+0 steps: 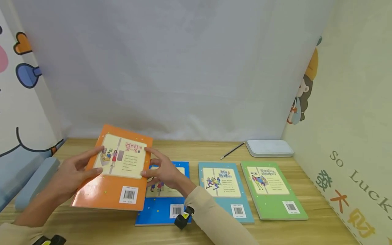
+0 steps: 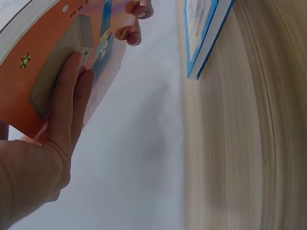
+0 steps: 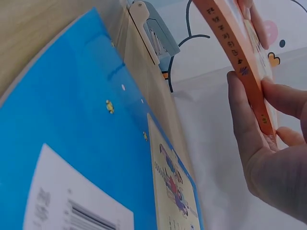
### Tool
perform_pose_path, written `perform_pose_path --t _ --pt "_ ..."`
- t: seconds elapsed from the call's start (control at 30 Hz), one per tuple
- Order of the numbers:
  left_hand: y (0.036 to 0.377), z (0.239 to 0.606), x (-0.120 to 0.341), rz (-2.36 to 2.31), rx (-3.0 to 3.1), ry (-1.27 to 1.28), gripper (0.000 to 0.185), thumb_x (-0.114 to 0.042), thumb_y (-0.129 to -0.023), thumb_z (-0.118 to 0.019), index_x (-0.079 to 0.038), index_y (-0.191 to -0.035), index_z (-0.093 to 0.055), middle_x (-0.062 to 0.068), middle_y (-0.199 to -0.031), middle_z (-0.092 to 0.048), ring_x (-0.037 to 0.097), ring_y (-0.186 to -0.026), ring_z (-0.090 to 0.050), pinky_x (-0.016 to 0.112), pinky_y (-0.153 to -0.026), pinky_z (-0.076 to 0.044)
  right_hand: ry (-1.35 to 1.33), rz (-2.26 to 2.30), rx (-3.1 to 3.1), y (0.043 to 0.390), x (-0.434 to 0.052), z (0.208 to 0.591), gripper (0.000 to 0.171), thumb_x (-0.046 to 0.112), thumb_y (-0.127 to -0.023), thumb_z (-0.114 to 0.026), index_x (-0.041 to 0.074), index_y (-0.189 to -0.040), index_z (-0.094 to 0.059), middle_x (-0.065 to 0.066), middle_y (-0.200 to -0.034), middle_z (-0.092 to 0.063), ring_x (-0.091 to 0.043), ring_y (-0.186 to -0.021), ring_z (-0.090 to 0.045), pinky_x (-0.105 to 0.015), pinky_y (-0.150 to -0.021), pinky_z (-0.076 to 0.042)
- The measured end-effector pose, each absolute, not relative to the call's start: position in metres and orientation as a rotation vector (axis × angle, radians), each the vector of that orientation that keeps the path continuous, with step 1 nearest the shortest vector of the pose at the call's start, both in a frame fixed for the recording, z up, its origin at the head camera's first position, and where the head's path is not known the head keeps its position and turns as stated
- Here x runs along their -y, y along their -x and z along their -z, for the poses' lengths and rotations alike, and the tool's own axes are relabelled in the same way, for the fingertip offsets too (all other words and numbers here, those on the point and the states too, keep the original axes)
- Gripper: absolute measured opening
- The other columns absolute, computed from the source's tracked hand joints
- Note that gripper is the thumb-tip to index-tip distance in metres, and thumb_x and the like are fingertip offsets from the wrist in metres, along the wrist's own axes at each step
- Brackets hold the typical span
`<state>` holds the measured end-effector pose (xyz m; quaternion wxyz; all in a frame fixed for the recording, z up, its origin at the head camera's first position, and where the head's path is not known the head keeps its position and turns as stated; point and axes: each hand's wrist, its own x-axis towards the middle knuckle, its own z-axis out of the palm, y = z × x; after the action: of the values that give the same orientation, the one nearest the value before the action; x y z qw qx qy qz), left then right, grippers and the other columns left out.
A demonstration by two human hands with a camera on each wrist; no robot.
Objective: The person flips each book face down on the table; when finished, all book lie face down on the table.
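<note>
Both hands hold an orange book [image 1: 122,185] raised above the table at the left, its back cover with picture and barcode turned to the head camera. My left hand [image 1: 73,173] grips its left edge, thumb on the cover and fingers behind, as the left wrist view shows. On the right edge my right hand [image 1: 166,170] pinches the book; in the right wrist view the orange spine [image 3: 235,52] lies between thumb and fingers. A blue book [image 1: 159,209] lies on the table, partly hidden by the orange book and the right hand.
A light-blue book [image 1: 226,200] and a green book [image 1: 281,200] lie in a row to the right. Behind them are a pencil [image 1: 232,150] and a white case [image 1: 269,148]. A blue-grey object [image 1: 36,183] stands at the table's left edge. Walls enclose the table [image 1: 324,221].
</note>
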<state>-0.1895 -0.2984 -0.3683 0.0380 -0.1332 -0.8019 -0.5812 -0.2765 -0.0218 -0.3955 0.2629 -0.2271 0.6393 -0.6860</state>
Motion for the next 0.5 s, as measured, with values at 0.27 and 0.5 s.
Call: perform_pose_path --t 0.27,0.5 --pt "0.1912 0.3711 0.3026 1.711 2.574 0.322 0.074 -0.008 -0.098 -0.062 -0.002 -0.158 -0.019 0.016 -0.168 -0.009 0.047 -0.149 0.008 -0.002 -0.093 -0.035 0.593 1.826 -1.744 0.278 0.0263 0.3994 0.079 -0.005 -0.091 -0.067 0.031 -0.154 -0.036 -0.011 -0.109 -0.061 -0.025 -0.089 -0.071 -0.043 -0.066 -0.063" --pt "0.194 0.3699 0.3062 1.537 2.811 0.102 0.08 -0.006 -0.096 -0.064 0.0 -0.158 -0.014 0.038 -0.16 -0.006 0.058 -0.143 -0.011 0.008 -0.073 -0.047 0.586 1.755 -1.754 0.2807 0.0314 0.4051 0.081 -0.007 -0.09 -0.067 0.026 -0.155 -0.034 -0.012 -0.106 -0.063 -0.024 -0.083 -0.07 -0.042 -0.066 -0.063"
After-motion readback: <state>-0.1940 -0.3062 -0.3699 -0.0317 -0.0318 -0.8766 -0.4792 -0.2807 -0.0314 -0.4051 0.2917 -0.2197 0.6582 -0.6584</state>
